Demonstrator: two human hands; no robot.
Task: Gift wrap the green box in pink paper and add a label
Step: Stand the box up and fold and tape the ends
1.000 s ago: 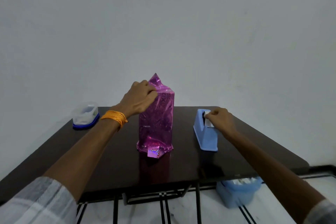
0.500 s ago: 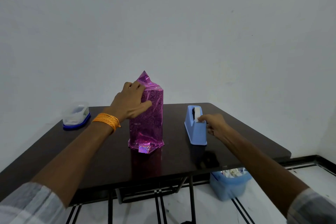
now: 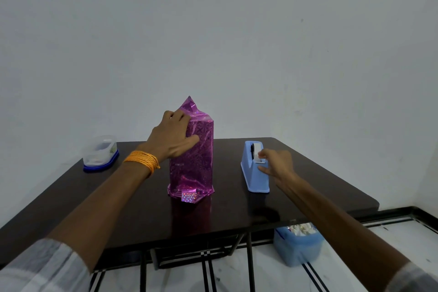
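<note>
so the left hand [image 3: 171,140] has hold of the wrapped box [image 3: 194,163], fingers curled over its top left edge, thumb laid across the front; the box stands upright mid-table, all covered in shiny pink paper [image 3: 189,106] that bunches to a peak on top, loose flap at the near base. right hand [image 3: 277,163] is at the near end of the blue tape dispenser [image 3: 252,173], fingertip on the white tape [image 3: 257,153], thumb lower on the side; honestly can't tell if it's pinching. dark table [image 3: 118,208], clear tub [image 3: 100,153] far left, blue bin [image 3: 298,246] on the floor, right.
</note>
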